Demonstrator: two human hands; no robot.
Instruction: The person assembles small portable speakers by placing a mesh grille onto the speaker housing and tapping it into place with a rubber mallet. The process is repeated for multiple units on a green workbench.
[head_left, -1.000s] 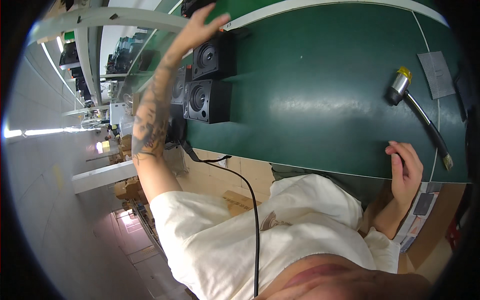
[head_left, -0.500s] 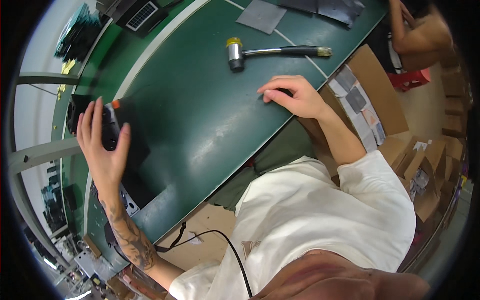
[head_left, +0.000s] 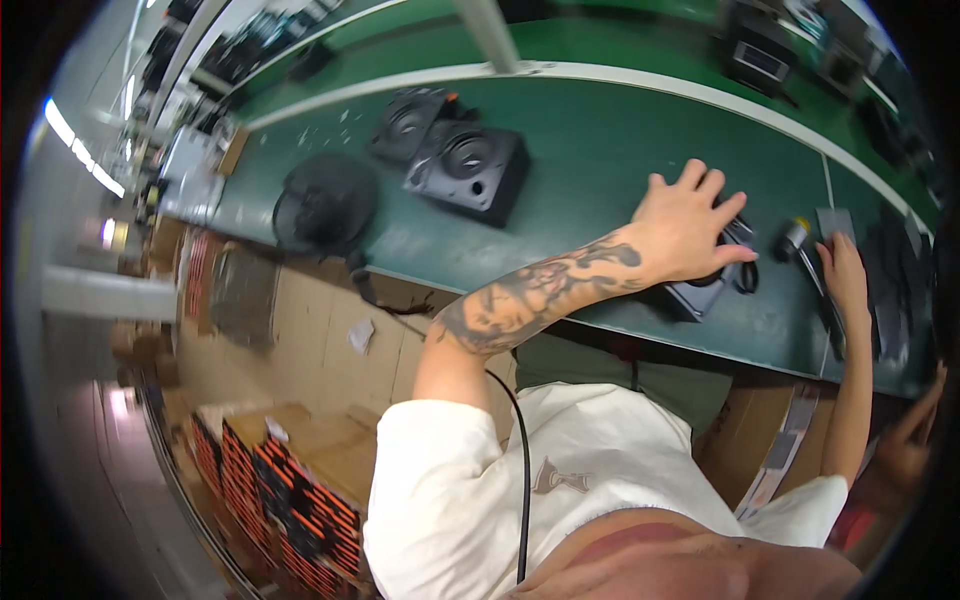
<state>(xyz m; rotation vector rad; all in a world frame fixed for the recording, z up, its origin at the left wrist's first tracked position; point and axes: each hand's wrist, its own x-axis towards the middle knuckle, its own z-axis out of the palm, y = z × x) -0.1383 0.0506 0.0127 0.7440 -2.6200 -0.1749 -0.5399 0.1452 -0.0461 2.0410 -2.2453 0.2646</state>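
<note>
My left hand (head_left: 695, 225) is spread over a grey speaker box (head_left: 697, 300), fingers apart and its palm hiding most of the box. A short black cable loop (head_left: 747, 277) shows beside the thumb. At the right, the bent fingers of my right hand (head_left: 846, 270) are at the near edge of a flat grey sheet (head_left: 835, 219); their tips are partly hidden. The mallet (head_left: 795, 238) with a yellow face lies just left of that hand, its handle running toward me.
Two more speaker boxes, one nearer (head_left: 505, 180) and one behind (head_left: 405, 125), stand on the green table (head_left: 590, 130). A round black object (head_left: 325, 205) is left of them. Dark sheets (head_left: 895, 280) lie far right. Cartons (head_left: 290, 480) stand on the floor at lower left.
The view has swung to the left. My left hand, with a speaker box under it, is now close in front of me. My right hand has reached forward to the grey sheet.
</note>
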